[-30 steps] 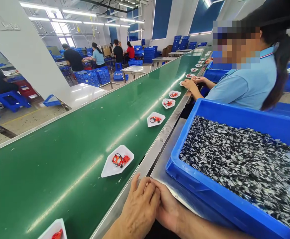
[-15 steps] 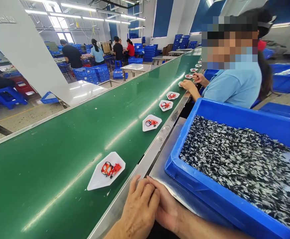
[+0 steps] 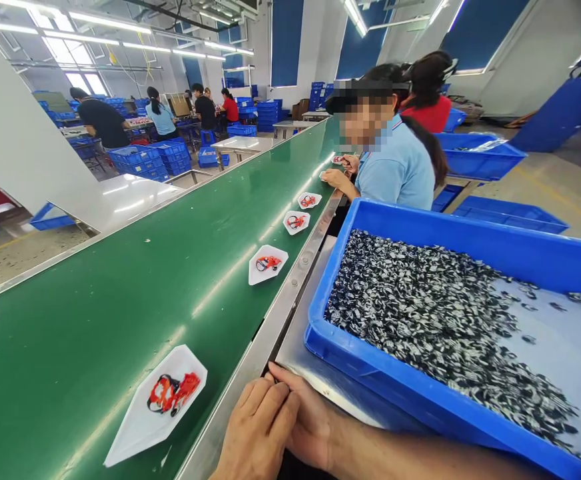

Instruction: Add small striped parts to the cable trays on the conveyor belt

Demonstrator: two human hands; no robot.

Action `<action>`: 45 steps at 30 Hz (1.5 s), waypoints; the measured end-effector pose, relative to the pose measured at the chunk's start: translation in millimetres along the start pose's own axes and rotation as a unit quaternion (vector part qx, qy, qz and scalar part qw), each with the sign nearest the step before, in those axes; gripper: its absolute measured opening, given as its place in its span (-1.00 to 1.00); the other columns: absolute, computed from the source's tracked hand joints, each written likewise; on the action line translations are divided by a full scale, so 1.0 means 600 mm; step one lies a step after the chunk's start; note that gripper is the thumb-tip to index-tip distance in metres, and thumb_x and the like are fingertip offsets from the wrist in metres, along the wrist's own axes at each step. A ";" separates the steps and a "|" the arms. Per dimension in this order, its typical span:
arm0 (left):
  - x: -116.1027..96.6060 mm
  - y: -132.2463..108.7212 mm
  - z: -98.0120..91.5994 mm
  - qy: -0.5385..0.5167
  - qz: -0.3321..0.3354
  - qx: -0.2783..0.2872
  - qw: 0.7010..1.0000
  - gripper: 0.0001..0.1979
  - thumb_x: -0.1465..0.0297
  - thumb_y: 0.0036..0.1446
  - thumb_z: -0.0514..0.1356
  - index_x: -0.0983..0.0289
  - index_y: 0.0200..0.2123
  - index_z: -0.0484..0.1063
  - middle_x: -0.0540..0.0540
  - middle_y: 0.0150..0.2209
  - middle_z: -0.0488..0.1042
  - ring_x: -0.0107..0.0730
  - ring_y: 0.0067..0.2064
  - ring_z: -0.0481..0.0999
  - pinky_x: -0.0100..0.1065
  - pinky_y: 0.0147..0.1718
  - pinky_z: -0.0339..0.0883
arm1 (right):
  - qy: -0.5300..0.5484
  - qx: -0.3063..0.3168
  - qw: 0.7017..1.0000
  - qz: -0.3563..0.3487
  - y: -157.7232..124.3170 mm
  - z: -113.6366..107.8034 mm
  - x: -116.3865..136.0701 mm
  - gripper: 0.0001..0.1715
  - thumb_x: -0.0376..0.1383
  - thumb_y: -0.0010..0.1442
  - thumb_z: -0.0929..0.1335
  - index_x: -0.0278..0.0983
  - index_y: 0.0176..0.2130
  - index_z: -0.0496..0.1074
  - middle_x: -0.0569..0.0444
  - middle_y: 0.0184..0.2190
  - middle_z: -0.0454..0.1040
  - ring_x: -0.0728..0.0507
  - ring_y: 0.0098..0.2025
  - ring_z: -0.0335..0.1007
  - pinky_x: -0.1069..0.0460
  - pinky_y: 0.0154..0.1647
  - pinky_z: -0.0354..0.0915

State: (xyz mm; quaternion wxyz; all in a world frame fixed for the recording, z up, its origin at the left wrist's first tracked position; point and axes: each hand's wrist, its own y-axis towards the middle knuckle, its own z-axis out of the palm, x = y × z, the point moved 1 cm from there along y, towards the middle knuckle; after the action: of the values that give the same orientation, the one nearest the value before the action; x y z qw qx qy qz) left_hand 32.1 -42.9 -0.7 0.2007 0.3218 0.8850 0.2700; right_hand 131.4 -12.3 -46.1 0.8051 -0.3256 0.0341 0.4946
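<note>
My left hand [image 3: 256,427] and my right hand [image 3: 309,419] are pressed together at the metal edge of the green conveyor belt [image 3: 120,307]. The left one shows its back, with fingers curled over the fingertips of the right. Both are closed, and whatever lies between the fingers is hidden. Left of them on the belt sits a white pointed tray [image 3: 138,437] with red and black parts [image 3: 173,393] in it. Right of my hands stands a blue bin [image 3: 315,337] holding many small black-and-white striped pieces [image 3: 420,313].
Farther up the belt lie more white trays [image 3: 255,273] with red parts. A co-worker in a light blue shirt [image 3: 395,167] sits beyond the bin, hands at the belt. A metal rail [image 3: 275,317] borders the belt. Other people and stacked blue crates [image 3: 268,117] are farther back.
The view has turned to the right, so belt, trays and bin appear farther left. The nearest tray has come closer to me. My hands stay together at the belt edge.
</note>
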 end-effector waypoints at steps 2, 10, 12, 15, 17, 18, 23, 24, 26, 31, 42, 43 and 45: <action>0.000 0.002 -0.001 -0.009 0.009 0.000 1.000 -0.69 0.41 0.24 -0.13 0.36 -0.21 0.38 0.13 -0.32 0.43 -0.40 -0.26 0.38 -0.36 -0.28 0.33 | -0.018 0.000 1.000 -0.015 -0.001 0.001 0.000 -0.70 -0.21 0.23 0.25 -0.37 -0.45 0.27 0.13 -0.60 0.29 0.09 -0.59 0.23 0.24 -0.65 0.16; 0.002 -0.006 0.004 -0.088 -0.038 0.001 0.995 -0.74 0.43 0.21 -0.03 0.27 -0.08 0.35 0.13 -0.21 0.46 -0.44 -0.19 0.46 -0.44 -0.21 0.42 | -0.098 0.004 0.991 -0.096 0.003 -0.002 -0.002 -0.68 -0.20 0.21 0.29 -0.36 -0.49 0.26 0.13 -0.57 0.30 0.07 -0.55 0.26 0.21 -0.54 0.21; 0.003 -0.008 0.005 -0.135 -0.103 0.010 0.985 -0.76 0.45 0.19 0.01 0.21 -0.10 0.36 0.08 -0.18 0.46 -0.51 -0.17 0.47 -0.53 -0.19 0.40 | -0.131 -0.009 0.982 -0.137 0.003 0.001 -0.005 -0.70 -0.19 0.19 0.31 -0.36 -0.45 0.28 0.12 -0.55 0.32 0.03 -0.52 0.29 0.17 -0.49 0.25; 0.008 -0.008 0.004 -0.191 -0.208 0.011 0.959 -0.79 0.43 0.17 0.03 0.18 -0.17 0.42 0.03 -0.21 0.47 -0.55 -0.23 0.48 -0.59 -0.24 0.39 | -0.177 -0.044 0.969 -0.167 0.004 0.006 -0.008 -0.69 -0.16 0.19 0.30 -0.35 -0.43 0.28 0.11 -0.56 0.31 0.01 -0.55 0.27 0.13 -0.51 0.25; 0.014 -0.006 0.000 -0.226 -0.286 -0.001 0.931 -0.81 0.37 0.15 0.06 0.17 -0.22 0.45 0.01 -0.26 0.48 -0.54 -0.29 0.49 -0.58 -0.30 0.40 | -0.197 -0.056 0.967 -0.153 0.005 0.008 -0.009 -0.64 -0.13 0.21 0.25 -0.35 -0.47 0.26 0.13 -0.61 0.25 0.04 -0.61 0.19 0.16 -0.59 0.18; 0.018 -0.006 -0.002 -0.246 -0.329 -0.006 0.912 -0.82 0.33 0.13 0.08 0.18 -0.25 0.46 0.01 -0.28 0.49 -0.53 -0.31 0.49 -0.57 -0.32 0.41 | -0.203 -0.052 0.968 -0.141 0.006 0.008 -0.008 -0.61 -0.12 0.23 0.23 -0.34 -0.49 0.24 0.14 -0.63 0.21 0.05 -0.63 0.15 0.18 -0.63 0.12; 0.044 -0.013 -0.004 -0.325 -0.525 -0.019 0.786 -0.69 0.14 -0.07 0.22 0.23 -0.32 0.49 0.03 -0.34 0.52 -0.41 -0.31 0.51 -0.49 -0.29 0.42 | -0.220 -0.005 0.969 -0.113 0.007 0.006 -0.002 -0.59 -0.12 0.27 0.16 -0.34 -0.49 0.18 0.16 -0.61 0.14 0.07 -0.64 0.09 0.21 -0.64 0.00; 0.049 -0.017 -0.001 -0.336 -0.552 -0.018 0.763 -0.64 0.12 -0.10 0.24 0.24 -0.29 0.49 0.04 -0.34 0.53 -0.38 -0.30 0.52 -0.46 -0.25 0.42 | -0.223 -0.002 0.969 -0.110 0.007 0.006 -0.002 -0.59 -0.12 0.27 0.16 -0.33 -0.49 0.18 0.16 -0.61 0.13 0.07 -0.64 0.09 0.20 -0.64 0.00; 0.057 -0.026 0.004 -0.359 -0.585 -0.023 0.727 -0.57 0.10 -0.14 0.26 0.25 -0.24 0.47 0.06 -0.31 0.53 -0.33 -0.25 0.52 -0.42 -0.20 0.40 | -0.228 0.001 0.968 -0.105 0.006 0.006 -0.001 -0.59 -0.11 0.27 0.15 -0.32 -0.48 0.16 0.17 -0.61 0.12 0.07 -0.64 0.07 0.20 -0.64 -0.03; 0.063 -0.032 0.004 -0.345 -0.588 -0.034 0.731 -0.56 0.11 -0.14 0.26 0.24 -0.21 0.44 0.04 -0.32 0.52 -0.36 -0.26 0.51 -0.46 -0.25 0.40 | -0.234 -0.003 0.966 -0.108 0.004 0.010 -0.002 -0.59 -0.10 0.28 0.13 -0.31 -0.49 0.13 0.18 -0.61 0.10 0.07 -0.65 0.05 0.19 -0.65 -0.08; 0.065 -0.015 -0.018 -0.164 -0.496 -0.040 0.851 -0.69 0.12 0.02 0.14 0.19 -0.26 0.45 0.00 -0.29 0.50 -0.41 -0.29 0.48 -0.44 -0.25 0.34 | -0.246 0.040 0.966 -0.066 0.001 0.006 0.004 -0.57 -0.06 0.28 0.13 -0.30 -0.48 0.10 0.25 -0.67 -0.01 0.12 -0.72 -0.16 0.22 -0.72 -0.28; 0.068 -0.012 -0.025 -0.123 -0.475 -0.047 0.870 -0.71 0.13 0.04 0.12 0.17 -0.27 0.45 -0.02 -0.29 0.50 -0.43 -0.28 0.48 -0.44 -0.24 0.32 | -0.248 0.038 0.966 -0.064 0.001 0.006 0.003 -0.57 -0.07 0.28 0.12 -0.30 -0.49 0.09 0.25 -0.68 -0.02 0.12 -0.73 -0.18 0.22 -0.72 -0.30; 0.077 -0.006 -0.040 -0.045 -0.428 -0.059 0.901 -0.76 0.16 0.08 0.10 0.14 -0.29 0.44 -0.05 -0.29 0.49 -0.45 -0.28 0.46 -0.44 -0.24 0.29 | -0.253 0.037 0.965 -0.061 0.000 0.006 0.003 -0.57 -0.08 0.29 0.12 -0.29 -0.49 0.08 0.26 -0.69 -0.03 0.12 -0.73 -0.19 0.22 -0.72 -0.31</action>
State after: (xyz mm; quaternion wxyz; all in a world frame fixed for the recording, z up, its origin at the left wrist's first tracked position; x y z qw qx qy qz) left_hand -15.0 -22.5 7.1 0.3548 -0.0882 0.9101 0.1950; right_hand 131.2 -8.9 -44.0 0.8276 -0.1618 -0.1722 0.5092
